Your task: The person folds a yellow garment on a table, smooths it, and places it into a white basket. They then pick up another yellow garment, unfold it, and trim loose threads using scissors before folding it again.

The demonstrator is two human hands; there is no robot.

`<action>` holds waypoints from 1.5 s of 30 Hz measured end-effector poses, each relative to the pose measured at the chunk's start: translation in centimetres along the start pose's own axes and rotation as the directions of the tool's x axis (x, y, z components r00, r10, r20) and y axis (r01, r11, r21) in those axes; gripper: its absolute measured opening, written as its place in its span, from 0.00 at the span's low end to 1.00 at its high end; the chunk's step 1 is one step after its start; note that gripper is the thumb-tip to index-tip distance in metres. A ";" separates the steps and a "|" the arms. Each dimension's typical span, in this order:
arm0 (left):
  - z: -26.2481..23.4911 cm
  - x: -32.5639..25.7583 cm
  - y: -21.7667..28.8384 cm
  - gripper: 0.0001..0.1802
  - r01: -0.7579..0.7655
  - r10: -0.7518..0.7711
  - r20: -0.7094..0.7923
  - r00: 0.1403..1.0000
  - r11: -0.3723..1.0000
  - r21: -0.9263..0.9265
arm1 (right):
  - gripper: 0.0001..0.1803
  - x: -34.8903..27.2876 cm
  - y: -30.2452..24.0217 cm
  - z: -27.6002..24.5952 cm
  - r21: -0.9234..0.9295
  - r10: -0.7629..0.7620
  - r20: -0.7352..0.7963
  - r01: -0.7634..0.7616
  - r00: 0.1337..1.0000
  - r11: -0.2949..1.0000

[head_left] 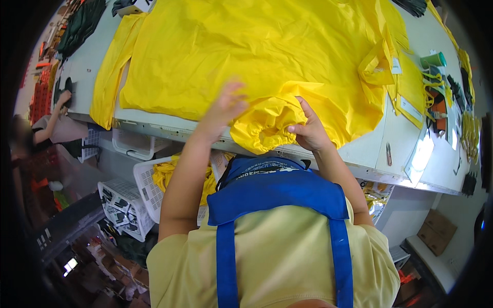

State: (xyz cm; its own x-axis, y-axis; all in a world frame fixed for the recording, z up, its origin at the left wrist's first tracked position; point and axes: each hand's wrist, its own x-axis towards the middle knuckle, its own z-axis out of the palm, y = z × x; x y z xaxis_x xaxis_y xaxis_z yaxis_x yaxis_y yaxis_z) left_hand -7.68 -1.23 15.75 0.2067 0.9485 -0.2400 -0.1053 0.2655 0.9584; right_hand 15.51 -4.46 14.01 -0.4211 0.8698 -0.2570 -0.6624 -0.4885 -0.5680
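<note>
A large yellow garment [246, 46] of thin, creased fabric lies spread over the table. Its gathered elastic cuff [267, 126] bunches up at the near edge, in front of my body. My right hand [312, 132] grips that cuff from the right side, thumb on the gathers and fingers behind the fabric. Just left of the cuff, my left hand [226, 108] is raised over the garment and smeared by motion. Its fingers are too blurred to show whether they are apart or closed. A long yellow strip of fabric [110, 77] hangs over the table edge at left.
The white table [370, 154] bears a small cutting tool [389, 154], a green cylinder [433, 60] and an open box [439, 105] at right. Dark folded fabric [79, 28] lies far left. Below stand white baskets [146, 187], one with yellow cloth. Another person's hand [64, 97] works at left.
</note>
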 end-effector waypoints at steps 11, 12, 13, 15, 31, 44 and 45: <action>5.3 -2.4 1.1 0.13 -0.706 0.507 0.496 0.704 0.426 0.566 | 0.20 2.4 -0.9 0.7 -0.894 -0.671 -0.235 0.114 0.704 0.433; 4.1 -2.1 -0.6 0.11 -0.584 0.480 0.382 0.789 0.396 0.708 | 0.20 2.1 -0.7 1.6 -0.842 -0.656 -0.232 0.189 0.718 0.505; 2.7 -1.4 -0.9 0.11 -0.428 0.464 0.216 0.859 0.419 0.801 | 0.21 1.6 -0.5 2.3 -0.780 -0.646 -0.224 0.263 0.730 0.568; -0.4 0.3 -1.4 0.11 -0.264 0.520 -0.005 0.854 0.442 0.857 | 0.25 -1.0 0.2 5.9 -0.922 -0.244 -0.068 0.032 0.967 0.385; -18.8 5.8 -10.5 0.33 0.100 0.004 -0.110 0.994 0.386 0.917 | 0.34 0.8 -8.8 -13.4 -0.755 -0.515 -0.014 -0.347 0.857 -0.556; -21.2 5.0 -13.1 0.28 0.138 -0.050 -0.130 0.990 0.445 0.885 | 0.23 -9.3 -30.8 -29.8 -0.733 -0.672 -0.658 -0.084 0.340 0.675; -20.4 6.6 -13.2 0.26 0.280 -0.177 -0.231 0.957 0.777 0.564 | 0.25 -14.2 -30.6 -38.1 -0.820 -0.783 -0.544 -0.388 0.302 0.420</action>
State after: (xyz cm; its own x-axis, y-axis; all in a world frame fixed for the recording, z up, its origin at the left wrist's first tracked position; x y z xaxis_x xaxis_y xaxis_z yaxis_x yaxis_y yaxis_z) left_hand -24.81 5.06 -1.61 -0.0082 0.9004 -0.4349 0.5244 0.3742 0.7648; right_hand 65.31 0.76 5.27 0.7285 0.6827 -0.0577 0.3937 -0.4860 -0.7803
